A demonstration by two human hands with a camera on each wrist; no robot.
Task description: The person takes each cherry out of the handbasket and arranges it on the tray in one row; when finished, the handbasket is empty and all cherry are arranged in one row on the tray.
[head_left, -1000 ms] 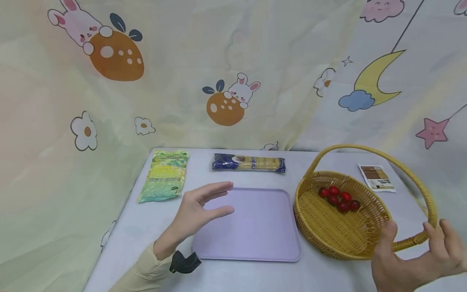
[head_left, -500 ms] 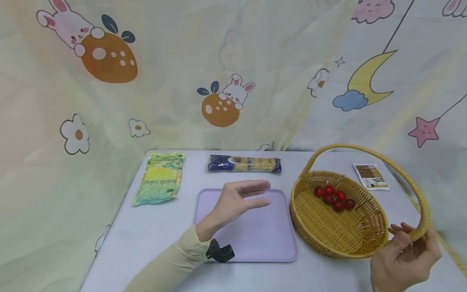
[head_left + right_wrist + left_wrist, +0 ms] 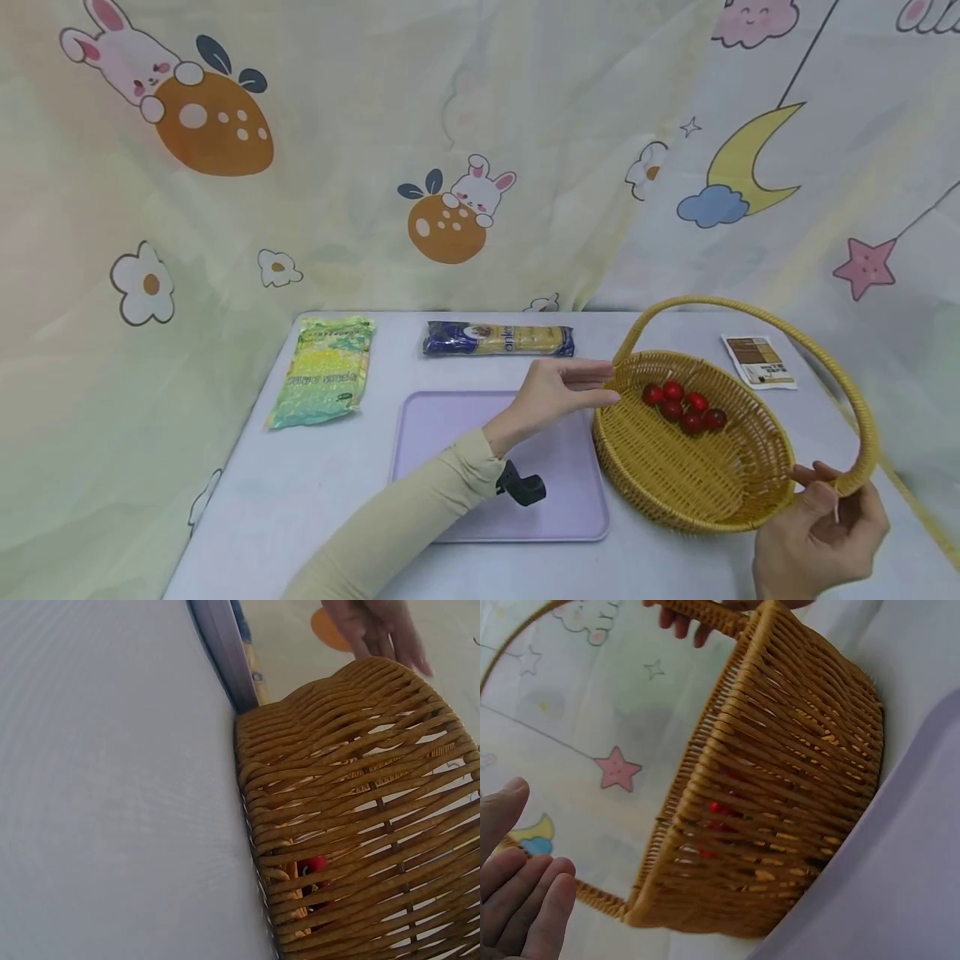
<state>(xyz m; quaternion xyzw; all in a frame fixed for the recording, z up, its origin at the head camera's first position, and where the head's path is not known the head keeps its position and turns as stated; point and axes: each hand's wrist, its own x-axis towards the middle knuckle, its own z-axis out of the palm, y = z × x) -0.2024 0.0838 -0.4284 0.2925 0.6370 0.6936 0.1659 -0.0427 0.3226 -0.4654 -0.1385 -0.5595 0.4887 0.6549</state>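
Note:
A round wicker basket with a tall arched handle stands at the right of the table. Several dark red cherries lie inside, toward its back. My right hand holds the lower right end of the handle, thumb in front and fingers behind it. My left hand reaches over the tray to the handle's left end, fingers straight and thumb apart. In the left wrist view, the left hand's fingers appear beside the handle without closing round it; whether they touch it I cannot tell.
Left of the basket lies a flat lilac tray, partly under my left arm. Behind it is a blue and yellow noodle pack. A green-yellow bag sits at back left, a small brown-white sachet behind the basket.
My left hand has moved right, from over the tray's left side to the basket's handle. My right hand has closed from an open spread onto the handle's right end. The basket stays in place.

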